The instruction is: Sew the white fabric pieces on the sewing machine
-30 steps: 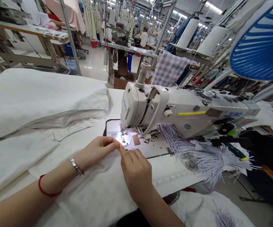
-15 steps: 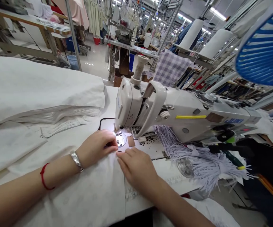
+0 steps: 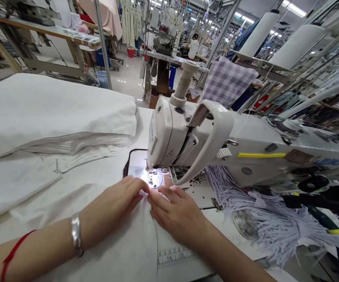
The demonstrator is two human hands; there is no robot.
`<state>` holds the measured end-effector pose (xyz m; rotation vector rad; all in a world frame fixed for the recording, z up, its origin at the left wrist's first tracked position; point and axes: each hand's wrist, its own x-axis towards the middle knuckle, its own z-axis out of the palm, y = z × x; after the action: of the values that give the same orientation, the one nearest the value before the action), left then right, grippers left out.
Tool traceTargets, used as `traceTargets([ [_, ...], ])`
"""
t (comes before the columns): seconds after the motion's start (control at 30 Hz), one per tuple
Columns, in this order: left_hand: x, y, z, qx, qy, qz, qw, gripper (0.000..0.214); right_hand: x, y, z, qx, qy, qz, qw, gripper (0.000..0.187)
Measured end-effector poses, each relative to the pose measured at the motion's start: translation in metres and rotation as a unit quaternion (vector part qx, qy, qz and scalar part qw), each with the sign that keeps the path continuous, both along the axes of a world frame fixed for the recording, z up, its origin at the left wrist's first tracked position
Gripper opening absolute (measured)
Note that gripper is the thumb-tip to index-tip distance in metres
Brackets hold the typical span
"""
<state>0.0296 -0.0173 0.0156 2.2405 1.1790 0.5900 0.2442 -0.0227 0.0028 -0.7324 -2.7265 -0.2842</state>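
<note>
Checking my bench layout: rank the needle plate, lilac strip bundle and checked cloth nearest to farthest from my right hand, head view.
1. needle plate: just ahead, left of the right hand.
2. lilac strip bundle: right, below the sewing machine.
3. checked cloth: far ahead, behind the machine.

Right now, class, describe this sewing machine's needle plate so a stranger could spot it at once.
Find the white industrial sewing machine on the table. Under its head, just past the person's left hand and right hand, lies a round metal needle plate. It glows brightly, unlike the speckled bed beside it.
</note>
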Motion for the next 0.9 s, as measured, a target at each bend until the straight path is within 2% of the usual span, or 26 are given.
traceTargets([
  [0.07, -0.004, -0.011, -0.005, 0.011, -0.007, -0.026, 1.0, 0.024, 0.001, 0.001, 0.0, -0.026, 0.007, 0.005, 1.0, 0.025],
  [0.2, -0.011, -0.016, -0.015, 0.11, 0.022, -0.068, 0.991, 0.025, 0.005, 0.004, 0.004, -0.087, 0.012, 0.001, 0.996, 0.039],
  [0.43, -0.012, -0.017, -0.012, 0.199, 0.098, -0.08, 0.972, 0.035, 0.012, 0.003, 0.001, -0.105, 0.032, -0.006, 0.994, 0.052],
  [0.5, -0.011, -0.018, -0.012, 0.199, 0.095, -0.084, 0.972, 0.036, 0.012, 0.003, 0.0, -0.099, 0.037, -0.005, 0.994, 0.052],
  [0.67, -0.013, -0.013, -0.012, 0.135, 0.105, -0.11, 0.979, 0.043, 0.012, 0.002, 0.002, -0.088, 0.046, -0.001, 0.995, 0.054],
  [0.9, -0.013, -0.007, -0.013, 0.18, 0.121, -0.096, 0.971, 0.036, 0.011, 0.003, -0.004, -0.065, 0.045, -0.03, 0.996, 0.058],
])
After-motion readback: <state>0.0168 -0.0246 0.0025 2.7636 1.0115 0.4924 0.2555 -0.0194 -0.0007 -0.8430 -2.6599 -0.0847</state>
